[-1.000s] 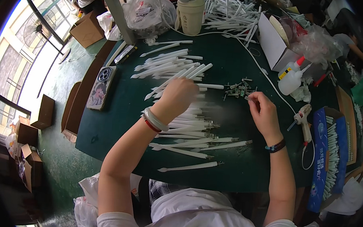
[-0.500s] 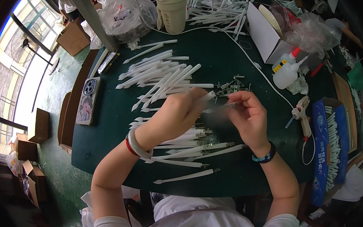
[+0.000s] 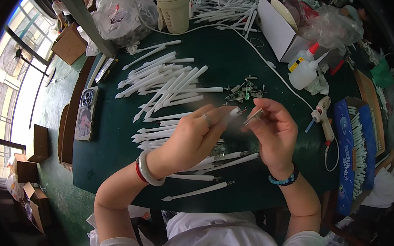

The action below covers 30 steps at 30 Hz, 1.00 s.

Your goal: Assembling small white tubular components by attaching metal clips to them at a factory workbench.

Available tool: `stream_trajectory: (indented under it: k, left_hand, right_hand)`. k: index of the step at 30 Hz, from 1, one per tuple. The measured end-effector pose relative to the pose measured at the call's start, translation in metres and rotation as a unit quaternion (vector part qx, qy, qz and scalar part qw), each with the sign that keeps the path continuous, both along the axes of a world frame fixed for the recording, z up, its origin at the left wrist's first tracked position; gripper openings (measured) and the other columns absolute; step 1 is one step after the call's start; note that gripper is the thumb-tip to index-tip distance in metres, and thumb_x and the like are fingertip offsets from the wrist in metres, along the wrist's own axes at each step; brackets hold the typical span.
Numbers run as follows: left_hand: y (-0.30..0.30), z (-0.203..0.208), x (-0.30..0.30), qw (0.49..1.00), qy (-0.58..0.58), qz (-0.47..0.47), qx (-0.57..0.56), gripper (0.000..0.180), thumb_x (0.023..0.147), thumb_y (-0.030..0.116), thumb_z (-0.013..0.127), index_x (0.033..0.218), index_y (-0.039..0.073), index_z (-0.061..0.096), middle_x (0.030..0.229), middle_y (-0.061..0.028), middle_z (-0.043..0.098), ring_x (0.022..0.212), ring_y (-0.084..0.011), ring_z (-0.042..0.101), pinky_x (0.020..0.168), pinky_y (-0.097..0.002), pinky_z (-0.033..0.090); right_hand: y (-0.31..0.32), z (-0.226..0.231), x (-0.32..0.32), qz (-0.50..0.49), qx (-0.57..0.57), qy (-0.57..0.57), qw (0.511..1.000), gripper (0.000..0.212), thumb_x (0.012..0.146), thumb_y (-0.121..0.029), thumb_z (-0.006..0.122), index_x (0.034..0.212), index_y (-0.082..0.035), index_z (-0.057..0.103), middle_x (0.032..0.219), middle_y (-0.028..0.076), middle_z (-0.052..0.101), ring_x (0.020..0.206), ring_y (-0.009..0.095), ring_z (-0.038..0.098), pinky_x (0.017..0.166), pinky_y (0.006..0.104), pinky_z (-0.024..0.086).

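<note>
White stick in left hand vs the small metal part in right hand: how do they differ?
The white stick is plastic-looking and white; the metal part is thin and grey. The stick sits in the left hand, blurred; the part is pinched by the right hand. Both are held above the green table, tips nearly meeting.

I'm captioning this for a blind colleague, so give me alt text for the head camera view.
Seen from above, a person's left hand holds a white plastic tube while the right hand brings a small metal part to its end, over a dark green table. Loose white tubes, a pile of small parts, a glue gun and a phone lie around.
</note>
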<state>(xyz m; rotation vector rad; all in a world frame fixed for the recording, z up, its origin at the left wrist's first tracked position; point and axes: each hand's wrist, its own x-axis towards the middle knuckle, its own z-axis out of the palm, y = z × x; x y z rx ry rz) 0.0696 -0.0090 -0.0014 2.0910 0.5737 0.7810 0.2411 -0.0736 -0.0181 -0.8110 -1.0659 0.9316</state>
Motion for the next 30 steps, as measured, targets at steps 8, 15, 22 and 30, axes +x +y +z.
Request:
stream_trajectory:
  k: [8, 15, 22, 30]
  left_hand:
    - [-0.0039, 0.0000, 0.0009, 1.000, -0.010, -0.015, 0.017, 0.026, 0.082, 0.000, 0.050, 0.108, -0.003, 0.053, 0.073, -0.0130, 0.049, 0.059, -0.0243, 0.049, 0.052, -0.0308, 0.039]
    - [-0.0061, 0.0023, 0.0002, 0.998, -0.013, -0.011, 0.059, 0.026, 0.081, -0.002, 0.051, 0.107, -0.002, 0.053, 0.074, -0.0133, 0.049, 0.058, -0.0255, 0.049, 0.052, -0.0319, 0.040]
    - [-0.0058, 0.0021, -0.0002, 0.998, -0.004, -0.007, 0.064, 0.027, 0.081, -0.002, 0.051, 0.108, -0.002, 0.051, 0.075, -0.0138, 0.049, 0.058, -0.0269, 0.049, 0.052, -0.0324, 0.041]
    - [-0.0071, 0.0034, -0.0002, 0.997, -0.002, -0.002, 0.075, 0.027, 0.080, -0.002, 0.052, 0.108, -0.001, 0.051, 0.076, -0.0143, 0.049, 0.059, -0.0281, 0.050, 0.053, -0.0334, 0.041]
  right_hand:
    - [-0.0002, 0.0063, -0.0034, 0.015, -0.036, 0.093, 0.995, 0.018, 0.082, -0.005, 0.062, 0.096, 0.001, 0.053, 0.088, 0.008, 0.060, 0.082, 0.013, 0.059, 0.071, 0.0256, 0.052]
    - [0.0001, 0.0040, 0.0003, 0.027, -0.051, 0.066, 0.996, 0.017, 0.082, -0.005, 0.060, 0.097, 0.000, 0.053, 0.092, 0.008, 0.061, 0.083, 0.011, 0.059, 0.070, 0.0241, 0.051]
    - [-0.0001, 0.0030, 0.0002, 0.013, -0.031, 0.060, 0.998, 0.017, 0.083, -0.005, 0.060, 0.098, 0.001, 0.053, 0.093, 0.011, 0.062, 0.084, 0.012, 0.060, 0.070, 0.0233, 0.051]
    - [-0.0008, 0.0041, 0.0004, 0.019, -0.042, 0.064, 0.997, 0.017, 0.082, -0.005, 0.060, 0.097, 0.001, 0.053, 0.092, 0.012, 0.063, 0.084, 0.014, 0.062, 0.070, 0.0224, 0.050]
